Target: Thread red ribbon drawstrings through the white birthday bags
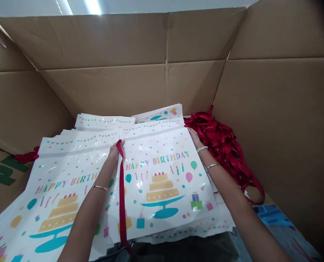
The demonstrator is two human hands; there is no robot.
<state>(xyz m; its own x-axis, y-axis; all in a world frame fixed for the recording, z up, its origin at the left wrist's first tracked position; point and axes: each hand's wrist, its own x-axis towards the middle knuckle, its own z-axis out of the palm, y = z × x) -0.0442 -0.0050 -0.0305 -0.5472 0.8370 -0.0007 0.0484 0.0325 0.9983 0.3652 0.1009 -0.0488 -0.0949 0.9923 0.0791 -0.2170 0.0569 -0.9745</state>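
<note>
A white birthday bag (pixel 164 149), printed with a tiered cake and "HAPPY BIRTHDAY", lies face up between my hands. My left hand (pixel 115 151) is closed at its upper left edge, where a red ribbon (pixel 122 193) hangs down. At the upper right edge, my right hand (pixel 194 137) grips the bag, its fingers partly hidden. Beside that hand lies a heap of red ribbons (pixel 222 142). A stack of similar bags (pixel 58 174) sits on the left, partly under my left forearm.
Tall cardboard walls (pixel 104 87) rise behind and on both sides. More printed bags (pixel 104 122) lie at the back. A red ribbon bundle (pixel 28 156) sticks out at the left. Blue and grey plastic (pixel 276 218) shows at the lower right.
</note>
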